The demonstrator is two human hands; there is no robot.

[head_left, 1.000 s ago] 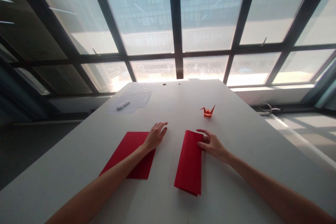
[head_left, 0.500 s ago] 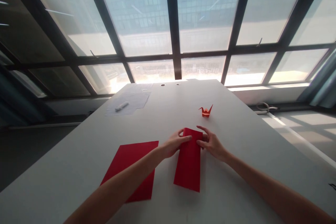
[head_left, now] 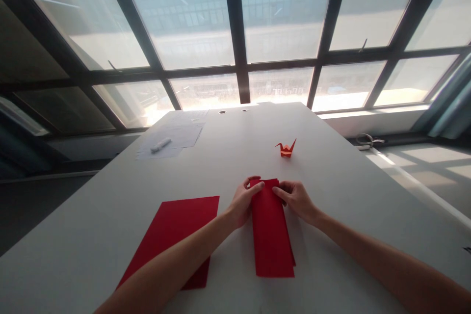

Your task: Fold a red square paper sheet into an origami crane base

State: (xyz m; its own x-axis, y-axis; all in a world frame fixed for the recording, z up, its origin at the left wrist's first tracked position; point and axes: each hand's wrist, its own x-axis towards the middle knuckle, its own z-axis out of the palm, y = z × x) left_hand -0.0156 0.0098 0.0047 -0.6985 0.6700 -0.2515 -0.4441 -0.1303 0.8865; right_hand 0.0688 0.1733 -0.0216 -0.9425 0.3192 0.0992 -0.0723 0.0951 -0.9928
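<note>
A folded sheet of red paper [head_left: 271, 235] is held between my two hands, its long side running toward me. My left hand [head_left: 246, 201] grips its upper left edge, the thumb lying on the front face. At the upper right edge, my right hand [head_left: 296, 199] pinches the paper between thumb and fingers. The layers sit slightly apart along the right side and at the lower right corner. To the left, a larger flat red sheet [head_left: 184, 221] lies on the table, partly covered by my left forearm.
An orange-red origami crane [head_left: 286, 148] stands beyond my hands on the white table [head_left: 228, 157]. At the back left are white papers [head_left: 187, 132] with a white tube-like object [head_left: 161, 145] on them. Large windows [head_left: 279, 10] rise behind the table.
The folded paper has turned, its near end swinging to the right, and its layers now show apart at the right edge. My right fingers have closed onto its upper right edge. The view has shifted slightly.
</note>
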